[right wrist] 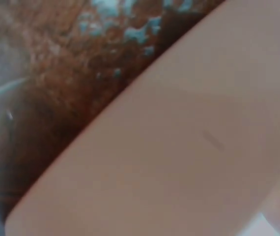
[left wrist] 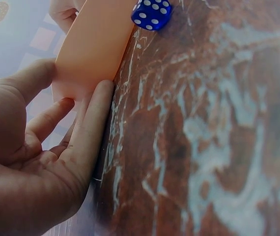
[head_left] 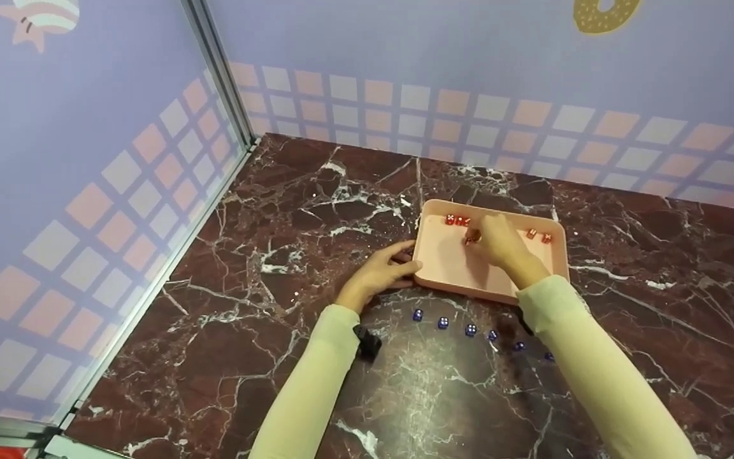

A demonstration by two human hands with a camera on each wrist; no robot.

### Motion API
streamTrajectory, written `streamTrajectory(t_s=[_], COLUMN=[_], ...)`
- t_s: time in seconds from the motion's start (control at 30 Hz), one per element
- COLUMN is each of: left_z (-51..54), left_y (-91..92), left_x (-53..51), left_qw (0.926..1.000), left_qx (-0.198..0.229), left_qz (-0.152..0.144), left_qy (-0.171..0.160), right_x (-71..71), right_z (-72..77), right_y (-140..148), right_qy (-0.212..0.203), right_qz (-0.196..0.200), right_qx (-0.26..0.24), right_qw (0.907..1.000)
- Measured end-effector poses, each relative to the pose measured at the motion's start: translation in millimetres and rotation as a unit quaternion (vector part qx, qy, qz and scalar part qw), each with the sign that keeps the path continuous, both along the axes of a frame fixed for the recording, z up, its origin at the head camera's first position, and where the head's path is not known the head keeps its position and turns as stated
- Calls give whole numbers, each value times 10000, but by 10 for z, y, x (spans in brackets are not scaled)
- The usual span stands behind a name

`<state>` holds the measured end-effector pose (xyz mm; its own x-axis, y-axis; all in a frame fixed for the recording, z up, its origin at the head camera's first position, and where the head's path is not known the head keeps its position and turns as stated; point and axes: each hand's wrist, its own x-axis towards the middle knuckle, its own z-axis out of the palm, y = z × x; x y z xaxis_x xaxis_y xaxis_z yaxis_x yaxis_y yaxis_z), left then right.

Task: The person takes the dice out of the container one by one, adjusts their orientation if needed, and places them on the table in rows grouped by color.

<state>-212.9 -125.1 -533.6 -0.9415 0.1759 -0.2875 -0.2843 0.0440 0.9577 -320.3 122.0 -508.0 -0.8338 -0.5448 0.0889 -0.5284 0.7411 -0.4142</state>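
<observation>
My left hand (head_left: 383,271) holds the left end of a shallow peach-pink tray (head_left: 462,290), thumb at the rim and fingers against the outside wall. In the left wrist view one finger of it lies along the tray's base. My right hand (head_left: 501,241) reaches into the tray and pinches a red die (head_left: 469,241) at its fingertips, partly hidden by the fingers. Several other red dice stand along the far wall: a cluster (head_left: 450,219) to the left, and two (head_left: 546,238) to the right. The right wrist view shows mostly the tray's blurred outer wall (right wrist: 154,147).
Several blue dice (head_left: 443,322) lie in a spaced row on the dark red marbled table (head_left: 227,357), in front of the tray. The right sleeve partly covers the row's right end. Tile-patterned panels (head_left: 367,108) border the table's left and back edges.
</observation>
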Motion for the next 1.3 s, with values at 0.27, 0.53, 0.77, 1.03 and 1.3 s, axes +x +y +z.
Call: streamTrajectory(t_s=[0.27,0.53,0.77,1.03,1.3], left_z=[27,15,37,25,14], left_y=[8,26,21,59,19], left_x=[17,-6,27,8,37], left_qw=[9999,10000,9999,10000,9999], left_qx=[101,14,-117,-30,-130], left_qz=[56,68,-8,-49,30], left_qy=[-69,-4,71,36,70], right_x=[216,401,495,605,845], right_z=[67,93,82,59,172], right_y=[-66,-106,-118,-95,-205], right_qy=[42,-115,-154,20,633], right_qz=[507,571,455,236,-227], right_qx=[73,39,24,76,93], right_qw=[9987,9983,9988,9997,9977])
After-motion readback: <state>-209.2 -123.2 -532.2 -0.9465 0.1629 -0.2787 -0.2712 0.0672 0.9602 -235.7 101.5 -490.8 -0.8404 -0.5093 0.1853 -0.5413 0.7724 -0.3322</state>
